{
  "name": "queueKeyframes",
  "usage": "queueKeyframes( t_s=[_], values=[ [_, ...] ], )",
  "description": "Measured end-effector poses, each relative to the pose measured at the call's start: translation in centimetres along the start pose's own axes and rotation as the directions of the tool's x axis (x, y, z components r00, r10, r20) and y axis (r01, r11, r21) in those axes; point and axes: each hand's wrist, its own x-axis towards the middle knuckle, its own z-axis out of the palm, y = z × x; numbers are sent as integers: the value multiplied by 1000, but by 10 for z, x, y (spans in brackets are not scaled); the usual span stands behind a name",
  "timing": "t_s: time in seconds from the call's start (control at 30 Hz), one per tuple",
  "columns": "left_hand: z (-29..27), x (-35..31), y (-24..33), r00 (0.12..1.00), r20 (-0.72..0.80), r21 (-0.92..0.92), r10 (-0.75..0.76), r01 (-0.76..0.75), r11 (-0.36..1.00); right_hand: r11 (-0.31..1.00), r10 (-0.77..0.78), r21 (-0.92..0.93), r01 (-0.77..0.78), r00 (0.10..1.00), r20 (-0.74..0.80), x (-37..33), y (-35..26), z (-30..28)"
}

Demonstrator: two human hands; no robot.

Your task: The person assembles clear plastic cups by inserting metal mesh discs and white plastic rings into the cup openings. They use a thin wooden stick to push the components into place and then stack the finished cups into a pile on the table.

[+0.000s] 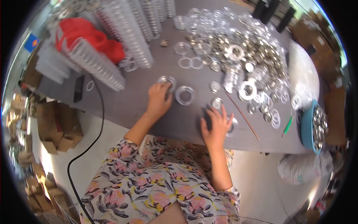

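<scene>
My left hand point(159, 100) has its fingers curled down over a clear round plastic piece point(172, 80) on the grey table. Just right of it lies a clear plastic ring point(180, 100). My right hand point(215, 130) is open, fingers spread, palm toward the table. Its fingertips reach the near edge of a shiny round metal disc point(217, 102); whether they touch is unclear. Another small disc point(214, 86) lies farther off. A second clear ring point(234, 127) is partly covered by my right fingers.
A heap of metal discs point(257, 52) and clear rings covers the far right. Stacked clear plastic trays point(128, 33) and a red cloth point(84, 35) stand far left. A thin brown stick point(242, 116), a green-handled tool point(287, 126) and a blue basin point(307, 128) lie rightward.
</scene>
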Motion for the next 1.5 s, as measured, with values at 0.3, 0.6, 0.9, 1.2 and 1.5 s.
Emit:
queueKeyframes(
  t_s=[0.3,0.6,0.9,1.2,1.5],
  values=[
    [4,2,31,916,304,45,260,-286,957,991,-50,119,54,998,-33,1,-7,-3],
    [-18,-15,66,883,462,-676,-78,408,613,865,138,473,-168,986,98,0,-25,13],
    [-15,-19,71,934,356,-514,34,165,842,880,152,431,-202,977,146,2,-20,-3],
    [-2,-6,87,866,320,-326,384,-280,903,997,-44,61,46,998,-39,-6,17,-41],
    [103,97,132,942,163,-444,294,-196,874,965,201,167,-202,979,21,-24,56,-24]
  ],
)
